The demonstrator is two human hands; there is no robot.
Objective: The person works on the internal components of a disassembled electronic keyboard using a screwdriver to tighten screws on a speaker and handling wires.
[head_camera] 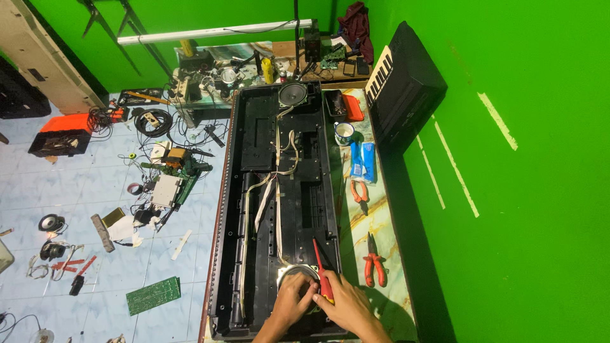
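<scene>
Right hand (pixel 346 305) grip clenched round red screwdriver (pixel 321 273), left hand (pixel 293 300) fingers pressing speaker (pixel 297 273) in black keyboard case (pixel 279 190), holding nothing

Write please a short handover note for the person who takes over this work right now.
Left hand: on the near speaker, holding no tool.
Right hand: grips the red screwdriver, tip pointing away along the case.
The open black keyboard case lies on the table; far speaker sits in place.
Red pliers lie to the right.
Done: case opened. Left: the near speaker is under work; its screws cannot be seen.
</scene>
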